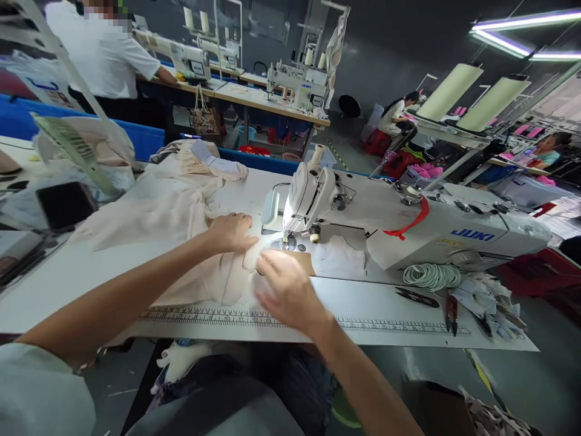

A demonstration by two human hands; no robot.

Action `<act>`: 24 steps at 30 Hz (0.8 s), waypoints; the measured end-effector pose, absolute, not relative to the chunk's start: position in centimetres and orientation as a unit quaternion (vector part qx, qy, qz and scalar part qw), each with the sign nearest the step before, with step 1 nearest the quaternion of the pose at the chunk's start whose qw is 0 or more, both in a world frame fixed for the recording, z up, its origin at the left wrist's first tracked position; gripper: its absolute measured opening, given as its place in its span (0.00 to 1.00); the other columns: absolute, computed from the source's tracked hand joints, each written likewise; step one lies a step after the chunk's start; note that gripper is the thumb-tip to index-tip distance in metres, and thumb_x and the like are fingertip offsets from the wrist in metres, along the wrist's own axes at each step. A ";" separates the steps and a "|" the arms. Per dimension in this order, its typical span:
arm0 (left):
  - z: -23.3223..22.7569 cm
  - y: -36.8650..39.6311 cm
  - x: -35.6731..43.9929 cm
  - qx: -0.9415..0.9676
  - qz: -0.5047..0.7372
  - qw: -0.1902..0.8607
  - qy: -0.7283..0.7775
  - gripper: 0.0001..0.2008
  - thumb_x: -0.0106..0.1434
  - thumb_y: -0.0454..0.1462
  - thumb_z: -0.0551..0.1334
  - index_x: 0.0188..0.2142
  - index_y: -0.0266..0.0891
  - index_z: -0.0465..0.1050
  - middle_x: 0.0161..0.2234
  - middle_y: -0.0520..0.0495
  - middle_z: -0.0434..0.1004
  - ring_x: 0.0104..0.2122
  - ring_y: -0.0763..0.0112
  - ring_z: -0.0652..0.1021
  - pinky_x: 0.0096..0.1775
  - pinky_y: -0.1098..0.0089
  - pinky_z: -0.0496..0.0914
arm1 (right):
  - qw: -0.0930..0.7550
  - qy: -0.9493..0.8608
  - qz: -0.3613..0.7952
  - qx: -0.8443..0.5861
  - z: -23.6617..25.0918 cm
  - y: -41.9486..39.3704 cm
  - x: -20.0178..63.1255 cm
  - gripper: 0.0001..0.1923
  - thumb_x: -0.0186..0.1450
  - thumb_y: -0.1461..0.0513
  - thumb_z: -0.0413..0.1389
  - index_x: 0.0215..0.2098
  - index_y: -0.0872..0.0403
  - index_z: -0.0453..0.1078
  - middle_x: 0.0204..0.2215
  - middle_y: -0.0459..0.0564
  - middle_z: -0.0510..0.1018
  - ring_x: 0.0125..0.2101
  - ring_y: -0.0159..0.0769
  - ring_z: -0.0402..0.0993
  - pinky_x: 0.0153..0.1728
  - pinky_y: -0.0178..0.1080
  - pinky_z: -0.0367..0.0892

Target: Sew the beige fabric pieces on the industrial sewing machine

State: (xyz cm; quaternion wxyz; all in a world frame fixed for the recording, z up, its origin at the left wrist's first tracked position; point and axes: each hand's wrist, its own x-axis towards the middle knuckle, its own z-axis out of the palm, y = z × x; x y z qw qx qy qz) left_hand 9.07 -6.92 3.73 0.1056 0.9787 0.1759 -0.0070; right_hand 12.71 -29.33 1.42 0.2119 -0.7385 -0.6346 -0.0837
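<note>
Dark walls and bright ceiling lamps enclose a workroom, seen from the head camera, with a person in a white shirt at the back left. On the white table, pale cloth spreads from the left up to the needle of the sewing machine. The left hand lies on this cloth, thumb apart from the loosely stretched fingers. The right hand, blurred, is just before the needle, fingers bent; whether they pinch the cloth, I cannot tell. Coiled cord lies right.
</note>
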 end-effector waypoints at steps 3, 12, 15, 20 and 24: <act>4.2 -6.3 7.1 0.967 -0.075 0.175 0.167 0.17 0.62 0.50 0.57 0.41 0.40 0.72 0.35 0.46 0.80 0.37 0.58 0.78 0.38 0.66 0.67 | 0.184 -0.698 -0.056 -0.689 0.4 -28.8 9.1 0.43 0.65 0.41 0.59 0.67 0.59 0.61 0.67 0.63 0.64 0.68 0.54 0.54 0.69 0.58 0.49; 3.4 -5.7 -3.5 0.899 -0.069 0.413 0.127 0.16 0.59 0.51 0.60 0.30 0.41 0.72 0.15 0.57 0.64 0.17 0.74 0.65 0.25 0.73 0.58 | 0.376 -0.630 -0.071 -0.676 -2.7 -33.9 4.6 0.11 0.72 0.65 0.52 0.46 0.50 0.76 0.34 0.52 0.80 0.38 0.42 0.75 0.43 0.44 0.72; 3.5 -4.8 -11.1 0.817 -0.143 0.528 0.183 0.20 0.57 0.56 0.63 0.29 0.41 0.69 0.13 0.58 0.61 0.15 0.77 0.62 0.22 0.75 0.57 | 0.527 -0.503 0.105 -0.677 -2.8 -35.9 2.3 0.12 0.73 0.60 0.51 0.38 0.49 0.76 0.28 0.48 0.77 0.29 0.37 0.73 0.31 0.39 0.70; 0.4 -4.1 -23.4 0.766 -0.136 0.547 0.310 0.26 0.56 0.61 0.58 0.26 0.40 0.66 0.12 0.62 0.54 0.13 0.84 0.55 0.23 0.77 0.52 | 0.577 -0.236 0.430 -0.653 -6.5 -36.8 -0.6 0.22 0.64 0.43 0.59 0.29 0.52 0.73 0.18 0.41 0.67 0.18 0.30 0.60 0.19 0.33 0.56; -3.1 -4.4 -24.7 0.737 -0.209 0.574 0.291 0.26 0.57 0.61 0.60 0.27 0.40 0.67 0.15 0.61 0.53 0.16 0.82 0.53 0.23 0.77 0.50 | 0.618 -0.064 0.402 -0.673 -12.0 -36.5 -0.2 0.25 0.50 0.41 0.68 0.28 0.53 0.74 0.24 0.46 0.76 0.26 0.35 0.70 0.27 0.35 0.66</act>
